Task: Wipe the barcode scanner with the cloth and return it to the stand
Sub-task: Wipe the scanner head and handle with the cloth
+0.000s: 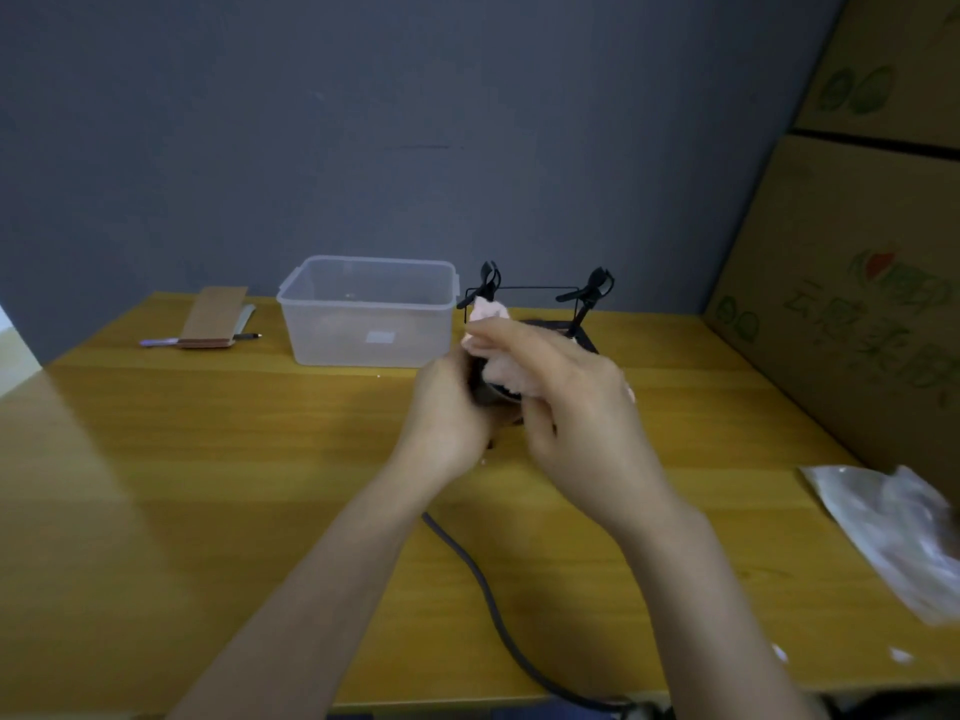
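Note:
My left hand (pixel 449 413) grips the dark barcode scanner (pixel 491 392) above the middle of the table; only a small part of it shows between my hands. My right hand (pixel 566 402) presses a pale pink cloth (pixel 498 368) against the scanner's top. The scanner's grey cable (pixel 488 595) trails down toward the table's front edge. Just behind my hands stands the black wire stand (pixel 524 291) with two black clips on its upper corners, partly hidden by the cloth and my fingers.
A clear plastic tub (pixel 311 324) sits left of the stand. A brown notebook (pixel 215 317) with pens lies at the far left. A crinkled plastic bag (pixel 893 532) lies at the right edge below stacked cardboard boxes (pixel 857 283).

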